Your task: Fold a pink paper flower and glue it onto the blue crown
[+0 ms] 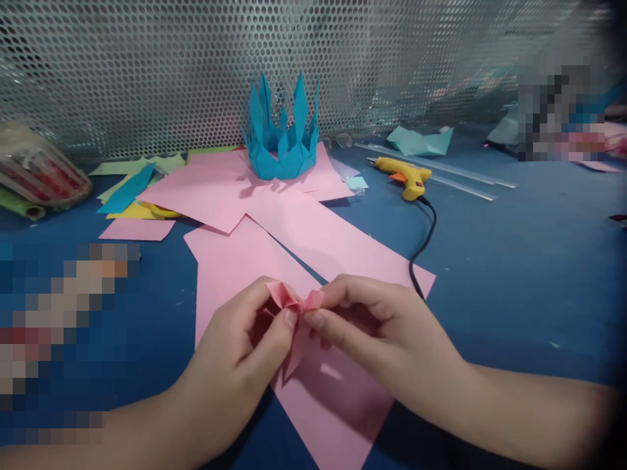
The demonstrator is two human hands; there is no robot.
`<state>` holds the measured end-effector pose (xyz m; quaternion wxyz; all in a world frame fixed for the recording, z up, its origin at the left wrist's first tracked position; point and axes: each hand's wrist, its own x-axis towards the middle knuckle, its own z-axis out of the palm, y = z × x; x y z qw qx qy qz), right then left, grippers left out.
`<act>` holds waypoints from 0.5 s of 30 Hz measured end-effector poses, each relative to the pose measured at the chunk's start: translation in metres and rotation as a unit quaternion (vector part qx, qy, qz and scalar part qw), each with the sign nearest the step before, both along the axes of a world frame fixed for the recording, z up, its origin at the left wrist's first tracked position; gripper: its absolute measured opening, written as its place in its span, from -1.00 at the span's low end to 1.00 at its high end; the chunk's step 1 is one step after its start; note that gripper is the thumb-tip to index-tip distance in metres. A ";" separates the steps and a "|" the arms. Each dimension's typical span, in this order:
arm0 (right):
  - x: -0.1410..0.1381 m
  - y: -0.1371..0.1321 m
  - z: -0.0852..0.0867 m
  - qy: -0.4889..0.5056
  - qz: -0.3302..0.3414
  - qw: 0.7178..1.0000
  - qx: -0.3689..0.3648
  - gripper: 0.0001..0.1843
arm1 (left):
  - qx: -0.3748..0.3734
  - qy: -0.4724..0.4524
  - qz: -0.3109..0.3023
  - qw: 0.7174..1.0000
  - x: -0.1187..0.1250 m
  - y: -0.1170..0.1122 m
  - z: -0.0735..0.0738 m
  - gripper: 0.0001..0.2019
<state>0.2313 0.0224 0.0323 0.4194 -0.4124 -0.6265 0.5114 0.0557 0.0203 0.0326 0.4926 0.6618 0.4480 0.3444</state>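
Observation:
A small folded pink paper piece (294, 307) is pinched between both hands just above the blue table. My left hand (245, 352) grips its left side with thumb and fingers closed. Its right side is pinched by the closed fingers of my right hand (386, 339). Beneath the hands lie large pink paper sheets (323, 241), overlapping one another. Farther back, a blue origami crown (283, 140) stands upright on the pink sheets.
A yellow glue gun (407, 177) lies at the back right, its black cord (422, 245) running toward me. Clear glue sticks (441, 166) lie behind it. Coloured paper scraps (132, 189) sit back left, a teal folded paper (421, 140) back right, perforated metal wall (196, 59) behind.

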 end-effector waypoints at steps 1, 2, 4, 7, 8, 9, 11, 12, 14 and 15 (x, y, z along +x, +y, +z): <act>0.000 0.000 -0.001 -0.002 0.006 1.000 -0.009 -0.91 | 0.010 0.012 0.003 1.000 0.000 0.000 -0.001 -0.78; -0.001 -0.001 -0.001 -0.005 0.011 1.000 -0.017 -0.92 | 0.021 0.027 0.006 0.999 -0.001 0.000 -0.001 -0.78; -0.001 -0.002 -0.003 -0.020 0.014 1.000 -0.019 -0.98 | 0.063 0.072 0.002 0.995 -0.002 0.001 -0.002 -0.82; 0.000 -0.002 -0.005 -0.063 -0.005 0.997 0.036 -0.80 | 0.185 0.201 -0.061 0.960 -0.006 0.005 -0.001 -0.84; 0.001 -0.002 -0.007 -0.081 -0.011 0.995 0.061 -0.74 | 0.235 0.254 -0.090 0.934 -0.008 0.007 0.000 -0.82; 0.002 -0.001 -0.008 -0.100 -0.013 0.991 0.086 -0.72 | 0.274 0.307 -0.120 0.904 -0.009 0.009 0.001 -0.78; 0.005 0.001 -0.011 -0.139 -0.012 0.980 0.140 -0.73 | 0.325 0.361 -0.141 0.863 -0.012 0.014 0.004 -0.75; 0.006 0.003 -0.012 -0.160 -0.011 0.973 0.168 -0.75 | 0.346 0.365 -0.132 0.854 -0.014 0.016 0.006 -0.77; 0.007 0.005 -0.013 -0.198 -0.007 0.957 0.214 -0.79 | 0.404 0.352 -0.086 0.840 -0.016 0.019 0.009 -0.82; 0.007 0.007 -0.013 -0.214 -0.002 0.951 0.221 -0.82 | 0.439 0.350 -0.066 0.825 -0.017 0.018 0.010 -0.83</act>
